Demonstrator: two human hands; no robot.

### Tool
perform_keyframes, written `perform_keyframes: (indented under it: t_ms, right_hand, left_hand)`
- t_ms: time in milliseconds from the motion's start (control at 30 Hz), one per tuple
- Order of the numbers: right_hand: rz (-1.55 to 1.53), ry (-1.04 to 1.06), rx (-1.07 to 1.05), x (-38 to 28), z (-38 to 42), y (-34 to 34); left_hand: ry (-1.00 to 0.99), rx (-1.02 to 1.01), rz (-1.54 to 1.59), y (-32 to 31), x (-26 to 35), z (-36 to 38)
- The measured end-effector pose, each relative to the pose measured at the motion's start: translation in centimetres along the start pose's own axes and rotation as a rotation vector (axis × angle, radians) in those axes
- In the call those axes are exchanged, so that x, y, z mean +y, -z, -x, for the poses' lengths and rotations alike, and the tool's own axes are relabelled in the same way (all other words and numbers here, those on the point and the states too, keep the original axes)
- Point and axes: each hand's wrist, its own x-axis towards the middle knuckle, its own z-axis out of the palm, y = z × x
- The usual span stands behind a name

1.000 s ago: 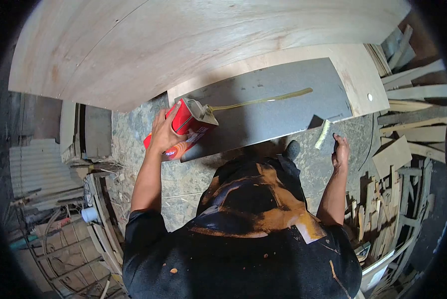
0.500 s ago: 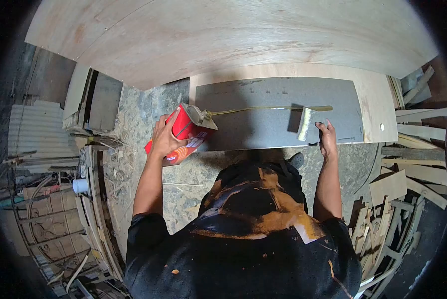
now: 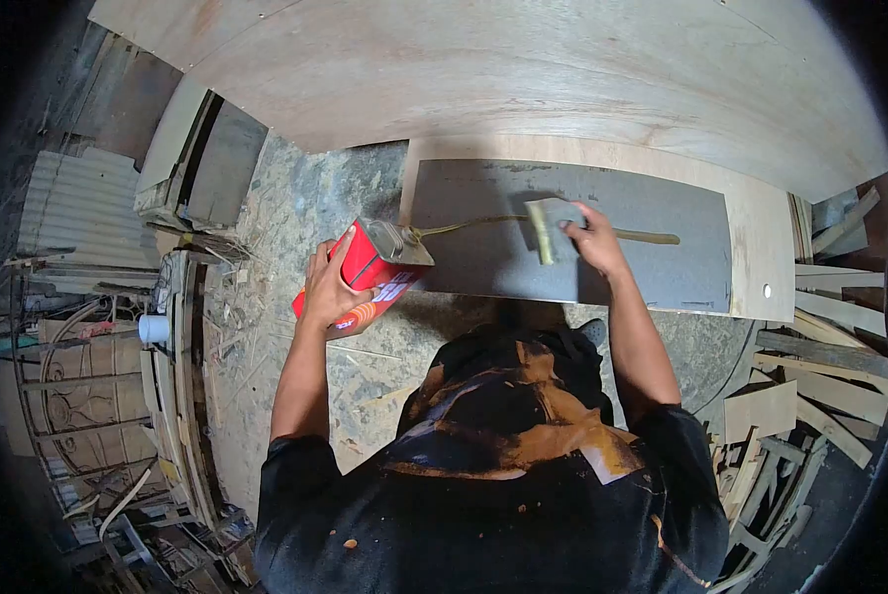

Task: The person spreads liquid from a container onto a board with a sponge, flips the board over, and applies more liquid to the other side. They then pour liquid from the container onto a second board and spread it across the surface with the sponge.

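My left hand is wrapped round a red rectangular metal can, which lies tilted with its spout toward the grey panel. Yellowish glue runs from the spout in a long line across that panel. In my right hand is a flat, pale spreader, gripped between thumb and fingers. Its left edge is coated with the same yellowish stuff and overlaps the glue line in this view.
A pale plywood board with a round hole frames the grey panel. Beyond it rises a large plywood sheet. Wood offcuts pile up at the right; planks and a metal grille stand at the left.
My right hand has moved left with the spreader, from near the line's right end to its middle. The can remains tilted in my left hand. The whole view has shifted slightly.
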Motion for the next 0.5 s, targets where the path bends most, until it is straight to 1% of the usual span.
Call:
perform_keyframes:
  t_ms: [67, 100, 167, 200, 233, 267, 300, 367, 500]
  right_hand:
    - [0.217, 0.206, -0.111, -0.9, -1.9, -2.0]
    - [0.345, 0.325, -0.165, -2.9, -2.6, -3.1]
    - [0.487, 0.492, -0.227, -4.2, -4.6, -5.9]
    - [0.486, 0.495, -0.222, -5.0, -5.2, -7.1]
    - [0.564, 0.568, -0.228, -5.7, -5.7, -8.4]
    - [0.643, 0.643, -0.238, -6.4, -6.1, -9.2]
    - [0.642, 0.651, -0.242, -7.0, -6.1, -9.7]
    - [0.679, 0.665, -0.368, -7.9, -6.2, -10.5]
    - [0.665, 0.666, -0.439, -8.1, -6.4, -11.2]
  left_hand:
    - [-0.018, 0.014, 0.015, 0.3, 0.0, 0.7]
    - [-0.030, 0.014, 0.058, 0.7, 0.4, 1.0]
    - [-0.049, 0.015, 0.095, 1.5, 0.7, 1.5]
    - [-0.098, 0.011, 0.123, 1.8, 0.8, 1.6]
    - [-0.145, 0.008, 0.152, 2.1, 0.9, 1.7]
    - [-0.143, 0.013, 0.150, 2.4, 1.1, 1.8]
    - [-0.159, 0.020, 0.153, 2.7, 1.4, 1.9]
    - [-0.163, 0.034, 0.152, 3.2, 1.9, 2.2]
    - [-0.117, 0.052, 0.166, 3.8, 2.2, 2.6]
